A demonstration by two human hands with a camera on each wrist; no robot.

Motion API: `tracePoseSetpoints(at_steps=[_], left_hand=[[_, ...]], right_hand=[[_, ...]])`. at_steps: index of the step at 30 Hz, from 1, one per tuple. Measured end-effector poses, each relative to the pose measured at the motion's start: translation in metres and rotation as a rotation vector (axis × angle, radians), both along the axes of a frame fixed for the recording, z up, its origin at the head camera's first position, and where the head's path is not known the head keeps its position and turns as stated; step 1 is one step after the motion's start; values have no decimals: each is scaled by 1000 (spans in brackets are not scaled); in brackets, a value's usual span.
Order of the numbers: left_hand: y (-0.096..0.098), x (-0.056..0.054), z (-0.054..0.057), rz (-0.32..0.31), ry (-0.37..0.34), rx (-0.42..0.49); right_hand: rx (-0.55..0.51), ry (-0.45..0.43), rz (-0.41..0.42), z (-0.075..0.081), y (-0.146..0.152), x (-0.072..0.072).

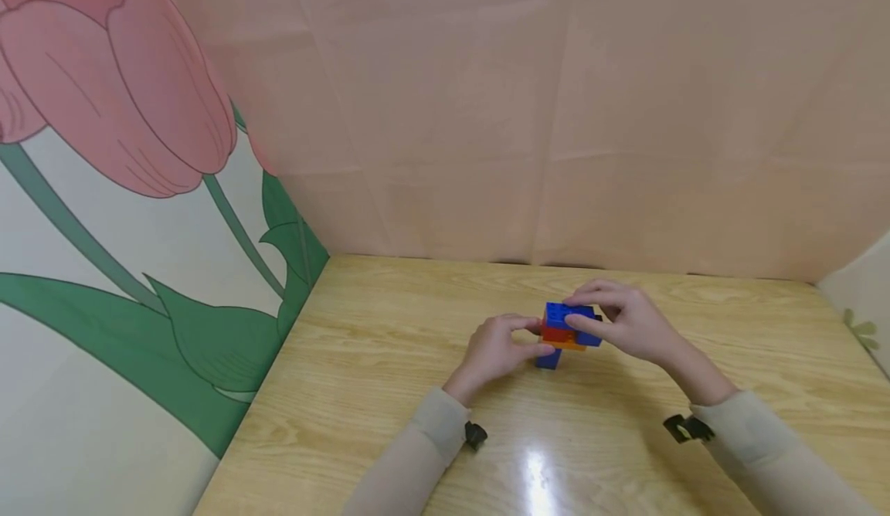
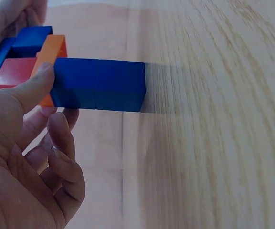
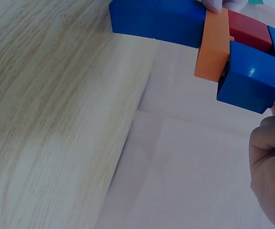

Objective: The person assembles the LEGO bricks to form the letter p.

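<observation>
A small build of toy building blocks (image 1: pixel 558 334) stands upright, its foot right at the tabletop. Two blue blocks (image 2: pixel 99 85) form its column, topped by an orange block (image 3: pixel 215 45). Above the orange one sit a red block (image 2: pixel 16 72) and a blue block (image 3: pixel 250 76) side by side, under a flat blue brick (image 1: pixel 556 311) with studs. My left hand (image 1: pixel 497 346) pinches the build around the orange and red blocks, thumb on the near side, other fingers behind. From the right, my right hand (image 1: pixel 636 323) grips the flat blue brick at the top between thumb and fingers.
The wood-grain table (image 1: pixel 389 330) runs back to a pinkish cloth wall (image 1: pixel 445 114). A tulip-printed panel (image 1: pixel 139 269) borders it on the left, and a pale panel (image 1: pixel 869 300) on the right. Both sleeves carry a dark clip-like piece (image 1: pixel 476 436) near the wrist.
</observation>
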State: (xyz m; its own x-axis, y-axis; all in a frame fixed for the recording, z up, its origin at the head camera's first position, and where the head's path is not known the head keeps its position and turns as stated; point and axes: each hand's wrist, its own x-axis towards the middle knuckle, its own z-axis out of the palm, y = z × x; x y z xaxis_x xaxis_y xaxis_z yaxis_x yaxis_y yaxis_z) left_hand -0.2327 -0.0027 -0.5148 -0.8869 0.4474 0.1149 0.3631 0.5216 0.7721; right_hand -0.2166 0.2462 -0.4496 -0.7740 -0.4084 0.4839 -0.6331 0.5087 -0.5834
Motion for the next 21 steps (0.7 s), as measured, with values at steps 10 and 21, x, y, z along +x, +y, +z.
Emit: tracePoseSetpoints(at_steps=[10,21], left_hand=[[0,1,1,0,1,-3],[-1,0,1,-1,8,-8]], right_hand=[[-17,-11,-28,-6,1,-1],[-20,-26,-14,-2,-2,0]])
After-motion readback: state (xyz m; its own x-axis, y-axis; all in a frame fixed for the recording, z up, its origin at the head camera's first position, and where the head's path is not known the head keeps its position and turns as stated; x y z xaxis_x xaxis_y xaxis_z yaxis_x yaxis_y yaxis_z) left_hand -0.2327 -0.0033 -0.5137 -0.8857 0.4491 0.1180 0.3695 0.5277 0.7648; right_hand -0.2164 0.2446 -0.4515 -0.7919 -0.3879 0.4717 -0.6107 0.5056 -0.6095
